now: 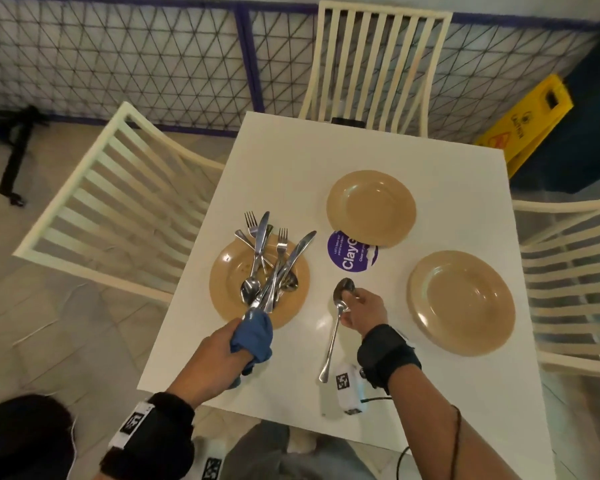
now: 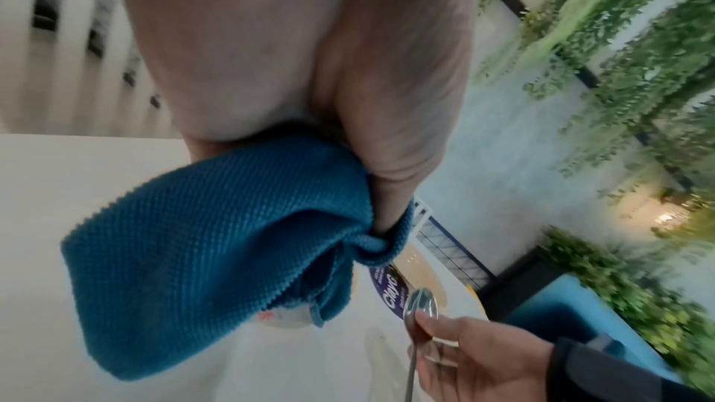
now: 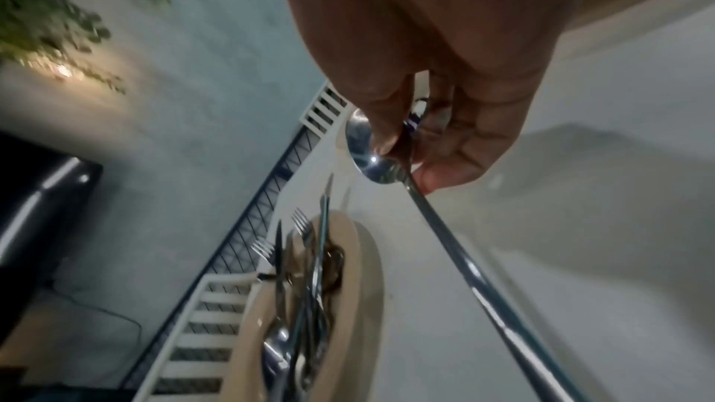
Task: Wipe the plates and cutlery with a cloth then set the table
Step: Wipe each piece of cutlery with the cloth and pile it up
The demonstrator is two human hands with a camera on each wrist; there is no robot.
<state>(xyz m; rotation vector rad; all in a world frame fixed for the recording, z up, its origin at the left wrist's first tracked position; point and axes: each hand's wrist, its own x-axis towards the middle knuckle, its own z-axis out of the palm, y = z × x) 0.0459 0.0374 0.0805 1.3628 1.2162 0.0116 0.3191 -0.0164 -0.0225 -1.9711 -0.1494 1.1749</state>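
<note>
The left hand (image 1: 219, 344) is gripping the blue cloth (image 1: 253, 336) and cutlery bundle (image 1: 271, 268) over the near-left plate (image 1: 232, 271), the right hand (image 1: 362, 310) is pinching one spoon (image 1: 340, 306) right of that plate, so wiping is seemingly midway and the setting is still undone.

White table (image 1: 326, 161), three tan plates (image 1: 371, 207), purple round sticker (image 1: 350, 252)

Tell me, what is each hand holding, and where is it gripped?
The right hand pinches a spoon at its neck, beside the bowl. The left hand grips a blue cloth wrapped round the handle ends of a cutlery bundle.
</note>
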